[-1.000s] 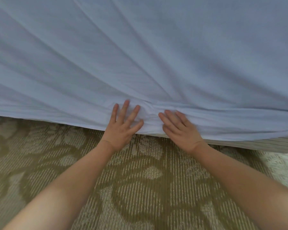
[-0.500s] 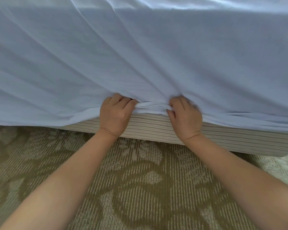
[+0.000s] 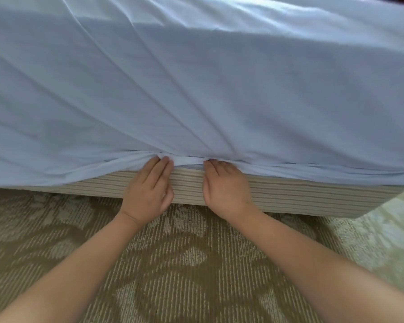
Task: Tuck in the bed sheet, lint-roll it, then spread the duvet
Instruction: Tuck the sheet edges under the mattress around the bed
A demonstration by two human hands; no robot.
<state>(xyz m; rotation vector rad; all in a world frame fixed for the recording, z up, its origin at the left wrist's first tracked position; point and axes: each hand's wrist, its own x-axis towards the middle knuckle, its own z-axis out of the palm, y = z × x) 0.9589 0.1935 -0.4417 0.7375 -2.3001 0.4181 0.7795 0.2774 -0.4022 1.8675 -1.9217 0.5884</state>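
A pale blue bed sheet [image 3: 196, 89] drapes over the mattress side, with folds running down to its gathered lower edge. My left hand [image 3: 149, 187] and my right hand [image 3: 226, 185] lie side by side against the striped bed base [image 3: 313, 197]. Their fingers are straight, and the tips press the bunched sheet edge into the gap under the mattress. The fingertips are partly hidden by the fabric. To the left and right of my hands the sheet edge hangs loose over the base.
A patterned olive and cream carpet [image 3: 184, 264] covers the floor in front of the bed. The bed base ends at a corner on the right [image 3: 359, 215]. No lint roller or duvet is in view.
My hands went from lying flat on the hanging sheet to gathering its edge upward, uncovering the striped base. Now their fingers are straight and push the edge in under the mattress.
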